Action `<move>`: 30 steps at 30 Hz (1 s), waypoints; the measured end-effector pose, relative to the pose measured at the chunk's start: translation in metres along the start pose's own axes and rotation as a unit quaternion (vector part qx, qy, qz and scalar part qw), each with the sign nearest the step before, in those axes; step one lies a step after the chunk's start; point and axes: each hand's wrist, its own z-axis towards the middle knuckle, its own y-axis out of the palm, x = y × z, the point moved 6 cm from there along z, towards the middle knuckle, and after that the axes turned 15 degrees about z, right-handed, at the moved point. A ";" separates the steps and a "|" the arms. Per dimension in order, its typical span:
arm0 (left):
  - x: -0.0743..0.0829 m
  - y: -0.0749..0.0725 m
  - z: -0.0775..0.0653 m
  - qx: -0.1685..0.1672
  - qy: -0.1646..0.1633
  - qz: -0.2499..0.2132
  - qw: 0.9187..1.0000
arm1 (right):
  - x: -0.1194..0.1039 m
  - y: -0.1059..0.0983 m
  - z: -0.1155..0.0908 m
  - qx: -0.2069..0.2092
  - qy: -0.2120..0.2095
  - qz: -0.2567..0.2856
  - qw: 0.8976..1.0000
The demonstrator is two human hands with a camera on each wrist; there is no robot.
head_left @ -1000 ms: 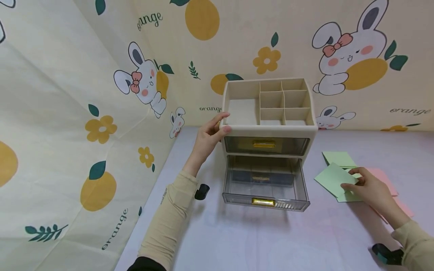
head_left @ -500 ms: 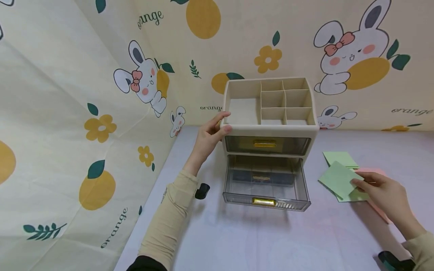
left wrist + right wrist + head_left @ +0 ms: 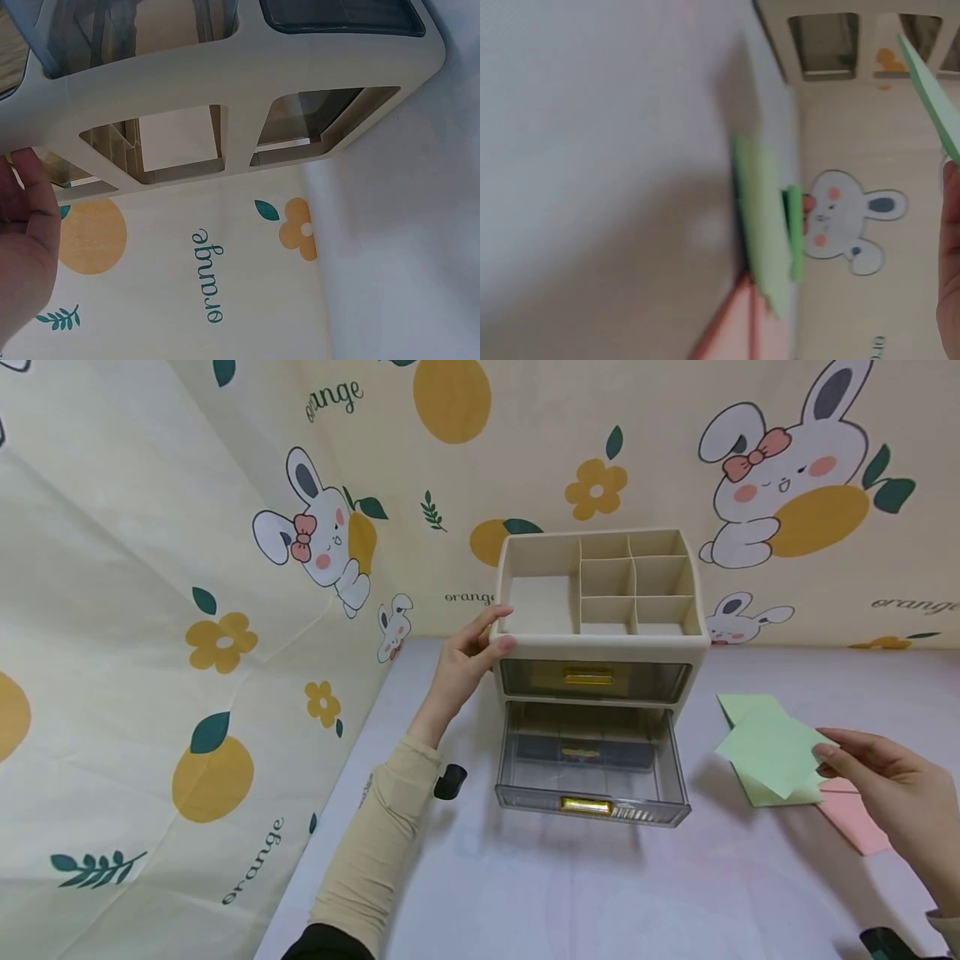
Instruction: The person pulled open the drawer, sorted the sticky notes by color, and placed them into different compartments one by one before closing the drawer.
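My left hand (image 3: 467,662) grips the left front corner of a cream desk organizer (image 3: 600,645), fingers over its rim and thumb on the front. The organizer has an open compartment top and smoked drawers; the lower drawer (image 3: 592,807) is pulled out, with nothing seen inside. At the right, my right hand (image 3: 888,781) pinches a green square of paper (image 3: 780,747) between thumb and fingers. In the right wrist view the held green paper (image 3: 934,101) is raised above the table. Under it lie more green papers (image 3: 787,793) and pink papers (image 3: 862,822).
A white cloth (image 3: 585,893) covers the table. Behind and to the left hangs a cream backdrop (image 3: 247,535) printed with rabbits and oranges. The drawer's handle front juts toward me between the two arms. A black wrist device (image 3: 450,782) sits at the left forearm.
My right hand has lifted the green square off the pile and moved right with it, uncovering less of the green papers below. The left hand keeps its grip on the organizer.
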 end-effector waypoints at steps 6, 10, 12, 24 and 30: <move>0.000 0.000 0.001 0.000 0.003 -0.002 1.000 | -0.029 0.011 -0.003 -0.014 -0.141 0.174 0.975; 0.001 0.000 0.000 0.000 0.002 -0.002 1.000 | -0.048 0.023 -0.006 -0.023 -0.172 0.182 0.968; 0.001 0.000 0.000 -0.001 0.002 -0.004 1.000 | -0.055 0.028 -0.008 -0.017 -0.168 0.147 0.975; 0.000 -0.001 0.000 -0.003 0.010 -0.011 1.000 | -0.098 0.081 -0.004 -0.133 -0.196 0.294 0.926; 0.000 0.000 0.000 -0.002 0.011 -0.008 1.000 | -0.109 0.116 -0.001 -0.161 -0.225 0.292 0.915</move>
